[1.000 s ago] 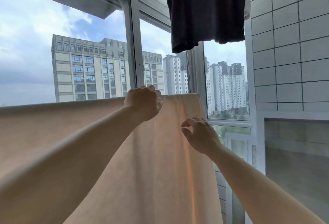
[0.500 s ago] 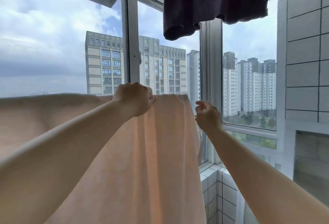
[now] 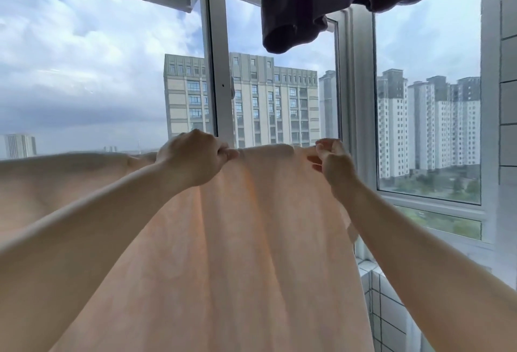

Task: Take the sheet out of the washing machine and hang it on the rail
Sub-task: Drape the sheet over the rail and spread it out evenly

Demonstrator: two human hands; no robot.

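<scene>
A pale peach sheet (image 3: 251, 239) hangs in front of me, draped over a rail that the cloth hides. Its top fold runs level from the left edge to the middle of the view. My left hand (image 3: 193, 161) grips the top fold with curled fingers. A short way to the right, my right hand (image 3: 333, 161) pinches the sheet's upper right corner. The cloth between the two hands is stretched fairly flat.
A dark T-shirt (image 3: 321, 1) hangs overhead at the top. Behind the sheet stands a white-framed window (image 3: 221, 71) with tower blocks outside. A tiled wall (image 3: 507, 71) closes the right side, and a tiled ledge (image 3: 380, 295) sits low on the right.
My right hand has risen from beside the sheet's edge and taken hold of its top right corner. My view has swung left and down; the left hand keeps its grip.
</scene>
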